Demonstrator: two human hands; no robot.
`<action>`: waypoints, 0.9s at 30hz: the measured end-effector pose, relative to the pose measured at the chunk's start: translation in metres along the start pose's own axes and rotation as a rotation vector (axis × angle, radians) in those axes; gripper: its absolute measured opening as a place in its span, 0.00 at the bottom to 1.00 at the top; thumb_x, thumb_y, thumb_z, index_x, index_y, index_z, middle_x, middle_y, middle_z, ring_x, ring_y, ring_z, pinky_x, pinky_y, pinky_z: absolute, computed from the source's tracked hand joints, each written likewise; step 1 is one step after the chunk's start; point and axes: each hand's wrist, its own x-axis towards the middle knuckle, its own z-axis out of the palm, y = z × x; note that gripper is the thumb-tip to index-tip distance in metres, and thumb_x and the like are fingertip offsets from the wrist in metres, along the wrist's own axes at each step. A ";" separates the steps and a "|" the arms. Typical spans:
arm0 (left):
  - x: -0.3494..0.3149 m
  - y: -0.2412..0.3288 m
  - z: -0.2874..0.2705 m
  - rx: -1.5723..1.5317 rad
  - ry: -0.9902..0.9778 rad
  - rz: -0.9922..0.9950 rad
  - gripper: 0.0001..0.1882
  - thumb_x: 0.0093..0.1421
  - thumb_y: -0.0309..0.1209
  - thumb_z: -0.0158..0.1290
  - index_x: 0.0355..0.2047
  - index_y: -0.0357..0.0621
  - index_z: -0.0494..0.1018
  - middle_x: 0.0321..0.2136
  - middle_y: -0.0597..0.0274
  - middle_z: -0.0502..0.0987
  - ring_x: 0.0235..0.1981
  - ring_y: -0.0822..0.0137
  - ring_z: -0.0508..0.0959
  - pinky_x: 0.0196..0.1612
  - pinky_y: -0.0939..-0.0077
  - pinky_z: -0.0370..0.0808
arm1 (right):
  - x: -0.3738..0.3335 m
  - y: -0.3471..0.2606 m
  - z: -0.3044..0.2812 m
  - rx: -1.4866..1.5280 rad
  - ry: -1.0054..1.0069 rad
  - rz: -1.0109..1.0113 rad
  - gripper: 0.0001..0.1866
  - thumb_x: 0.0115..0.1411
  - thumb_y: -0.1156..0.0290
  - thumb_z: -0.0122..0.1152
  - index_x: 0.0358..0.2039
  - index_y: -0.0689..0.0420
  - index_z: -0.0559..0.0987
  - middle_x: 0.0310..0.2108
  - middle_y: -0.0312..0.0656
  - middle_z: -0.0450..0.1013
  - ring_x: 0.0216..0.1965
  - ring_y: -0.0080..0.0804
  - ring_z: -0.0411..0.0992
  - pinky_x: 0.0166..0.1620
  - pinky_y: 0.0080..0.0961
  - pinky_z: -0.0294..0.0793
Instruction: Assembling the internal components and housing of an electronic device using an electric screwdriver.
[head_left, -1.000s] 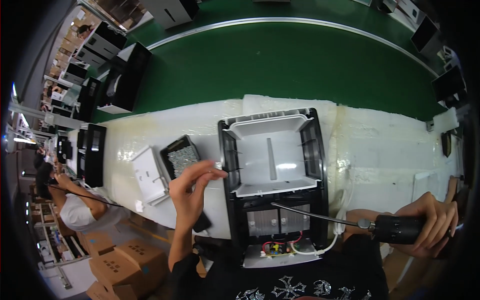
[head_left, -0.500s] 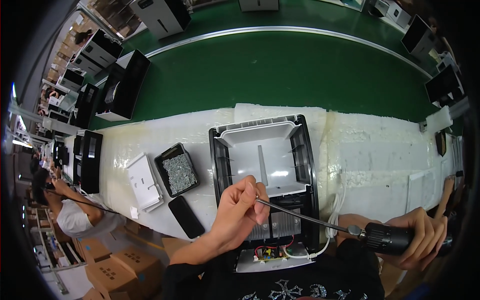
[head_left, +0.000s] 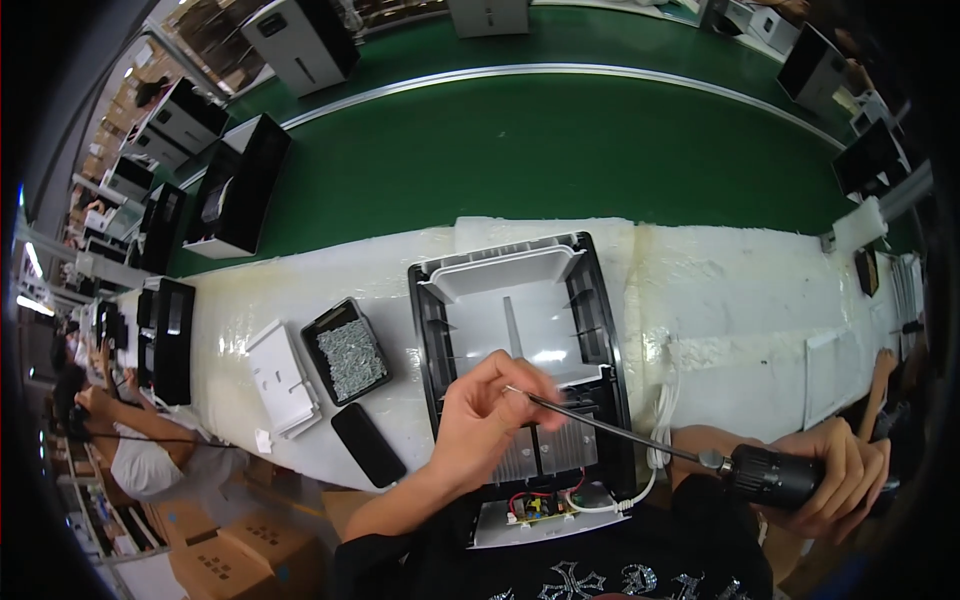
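Observation:
My right hand (head_left: 838, 478) is wrapped round a black electric screwdriver (head_left: 768, 474); its long metal bit (head_left: 620, 433) reaches left across the open appliance. At the bit's tip, my left hand (head_left: 492, 418) is closed in a pinch on a tiny silvery piece that looks like a screw (head_left: 513, 390), partly hidden by the fingers. Below them lies the black-framed appliance housing (head_left: 418, 345), with a white inner tray, metal heat-sink blocks and a small wired circuit board (head_left: 545, 508) at its near end. To its left stands a black bin of screws (head_left: 352, 358).
A black phone (head_left: 368, 445) and a white plastic panel (head_left: 282, 380) lie left of the housing. A white cable (head_left: 663, 420) runs along its right side. Beyond the padded bench (head_left: 750, 290) is a green conveyor (head_left: 560, 150) with appliances. A person (head_left: 150, 455) works at far left.
The fingers of my left hand have shifted at the bit's tip, showing a silvery end there. The screwdriver stays in my right hand, nearly still. The view has tilted slightly.

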 end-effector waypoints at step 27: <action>-0.002 0.005 -0.036 1.782 -0.132 0.418 0.09 0.53 0.23 0.57 0.36 0.46 0.76 0.30 0.67 0.76 0.31 0.64 0.74 0.35 0.70 0.67 | 0.052 -0.133 0.104 1.824 -0.935 0.684 0.15 0.56 0.72 0.60 0.35 0.58 0.61 0.15 0.38 0.68 0.09 0.23 0.69 0.11 0.14 0.73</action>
